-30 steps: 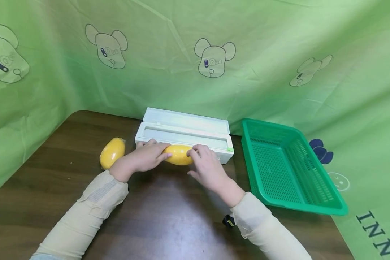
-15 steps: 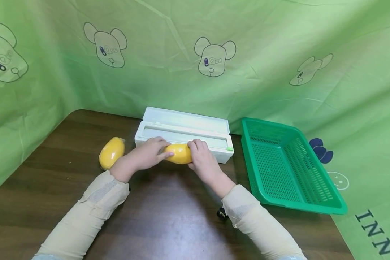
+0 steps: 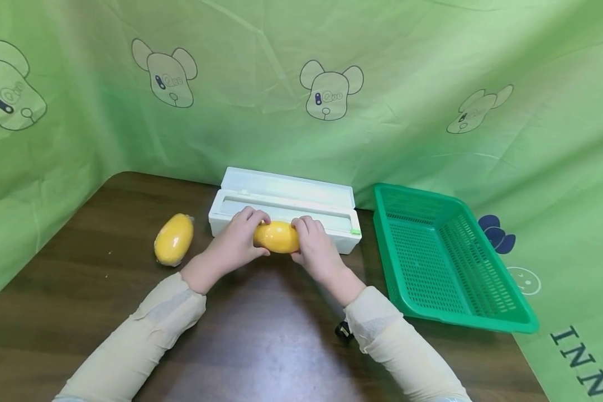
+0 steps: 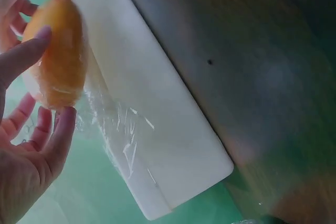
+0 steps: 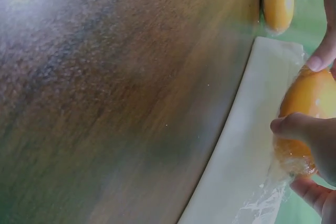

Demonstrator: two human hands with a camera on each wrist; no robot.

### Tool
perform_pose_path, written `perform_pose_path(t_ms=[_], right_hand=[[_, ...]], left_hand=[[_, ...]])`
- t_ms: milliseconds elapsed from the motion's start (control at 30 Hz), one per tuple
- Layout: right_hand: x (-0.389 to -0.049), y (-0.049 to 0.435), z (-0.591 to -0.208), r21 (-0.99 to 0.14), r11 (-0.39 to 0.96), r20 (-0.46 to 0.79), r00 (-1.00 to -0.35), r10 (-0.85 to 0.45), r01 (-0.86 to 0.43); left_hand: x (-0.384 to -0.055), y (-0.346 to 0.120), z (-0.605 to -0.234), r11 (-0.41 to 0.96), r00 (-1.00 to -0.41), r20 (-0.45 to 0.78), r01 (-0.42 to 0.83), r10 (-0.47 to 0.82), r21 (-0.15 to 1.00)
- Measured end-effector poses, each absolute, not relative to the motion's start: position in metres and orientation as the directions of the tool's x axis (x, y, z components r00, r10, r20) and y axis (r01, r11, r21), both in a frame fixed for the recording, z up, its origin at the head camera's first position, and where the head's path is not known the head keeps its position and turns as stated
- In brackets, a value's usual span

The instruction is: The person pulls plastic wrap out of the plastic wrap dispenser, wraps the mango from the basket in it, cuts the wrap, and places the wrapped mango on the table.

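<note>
A yellow, oval, mango-like fruit (image 3: 277,237) in clear film is held above the front edge of a white cling film dispenser (image 3: 286,209). My left hand (image 3: 234,241) grips its left end, fingers over the top and thumb below. The right end is pinched by my right hand (image 3: 319,250), with fingertips on top and the thumb low. Loose, crinkled cling film (image 4: 128,140) trails over the dispenser's front in the left wrist view. A second wrapped yellow fruit (image 3: 174,239) lies on the table to the left.
The dispenser's lid (image 3: 287,186) stands raised at the back, near the green curtain (image 3: 261,128). To the right is a green plastic basket (image 3: 432,262) with slotted walls. Everything stands on a dark brown wooden table (image 3: 261,335).
My right hand has closed in on the fruit's right end. The left hand has shifted its grip, its fingers now further over the top and its thumb lower. The fruit stays nearly in place.
</note>
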State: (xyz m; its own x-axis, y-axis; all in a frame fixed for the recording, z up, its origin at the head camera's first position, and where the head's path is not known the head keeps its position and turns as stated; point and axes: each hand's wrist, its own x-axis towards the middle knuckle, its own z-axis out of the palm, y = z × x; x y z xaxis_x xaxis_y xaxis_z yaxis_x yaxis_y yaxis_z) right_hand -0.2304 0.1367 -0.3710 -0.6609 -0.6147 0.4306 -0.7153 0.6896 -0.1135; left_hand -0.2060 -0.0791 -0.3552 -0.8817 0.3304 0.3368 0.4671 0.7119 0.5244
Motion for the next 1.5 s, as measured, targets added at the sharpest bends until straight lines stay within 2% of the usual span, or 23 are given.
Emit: perform_pose_path(t_ms=[233,633,900,1300,1500], right_hand=[[-0.233,0.139,-0.366,-0.171,0.677,0.416,-0.675,-0.609,-0.716],[-0.232,0.144,-0.369,-0.307,0.661,0.431,-0.719,-0.545,-0.685],[-0.231,0.147,-0.376,-0.32,0.651,0.45,-0.715,-0.536,-0.689],[-0.233,0.147,-0.376,-0.36,0.64,0.418,-0.73,-0.54,-0.679],[-0.229,0.146,-0.378,-0.327,0.663,0.402,-0.735,-0.547,-0.673]], left_hand=[[-0.216,-0.082,-0.358,0.682,-0.888,0.32,0.459,0.331,0.569],[-0.222,-0.091,-0.36,0.647,-0.928,0.238,0.372,0.288,0.666],[-0.223,-0.093,-0.361,0.652,-0.944,0.163,0.317,0.287,0.689],[-0.224,-0.097,-0.363,0.641,-0.947,0.138,0.3,0.291,0.707],[-0.226,-0.096,-0.366,0.65,-0.945,0.115,0.296,0.306,0.7]])
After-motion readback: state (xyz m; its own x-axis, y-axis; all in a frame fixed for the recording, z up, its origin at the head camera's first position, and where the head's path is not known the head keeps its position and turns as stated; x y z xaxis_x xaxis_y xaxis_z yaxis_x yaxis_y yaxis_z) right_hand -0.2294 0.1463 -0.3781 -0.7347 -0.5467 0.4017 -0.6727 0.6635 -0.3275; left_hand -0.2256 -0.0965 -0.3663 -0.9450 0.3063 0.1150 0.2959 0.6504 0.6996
